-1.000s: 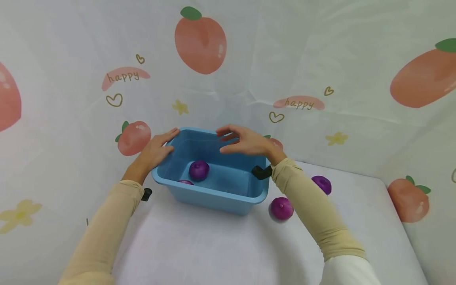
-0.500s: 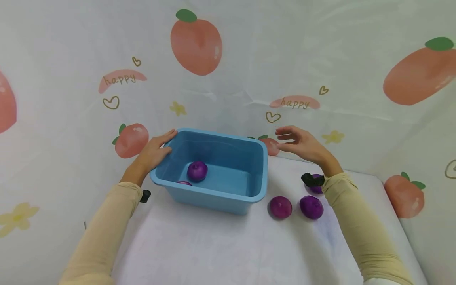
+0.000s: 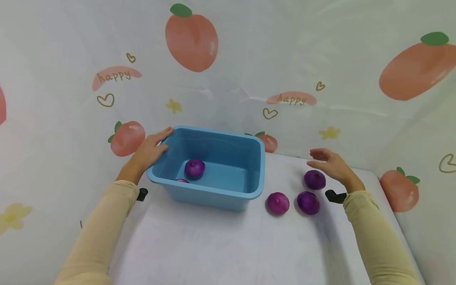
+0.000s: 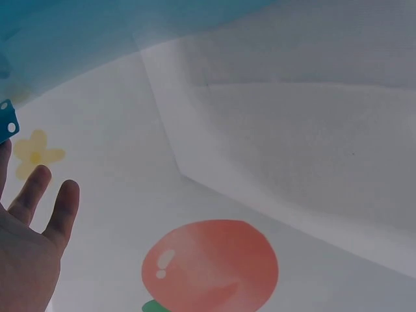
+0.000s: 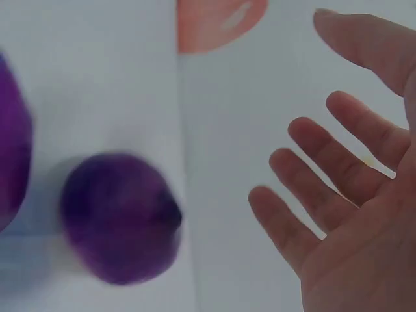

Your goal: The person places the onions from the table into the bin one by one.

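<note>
My left hand (image 3: 149,152) rests at the left rim of a light blue plastic tub (image 3: 206,198), its thumb lying over the edge. In the left wrist view, several fingers (image 4: 64,214) are extended and spread beside the tub. A purple onion (image 3: 194,169) lies in the tub, and a second onion (image 3: 183,181) is mostly hidden by the front wall. To the right, my right hand (image 3: 335,166) hovers near the farthest onion (image 3: 315,179), fingers parted and holding nothing. The right wrist view shows that onion (image 5: 123,218) apart from the fingertips.
Two more onions, one dark purple (image 3: 308,203) and one pinker (image 3: 278,204), lie on the white table (image 3: 199,245) right of the tub. A white cloth backdrop (image 3: 235,47) printed with fruit stands behind. A dark wrist camera mount (image 3: 335,196) sticks out from the right sleeve.
My right hand has moved right from above the tub, then down towards the farthest onion, uncovering the onions on the table. My left hand has stayed on the rim.
</note>
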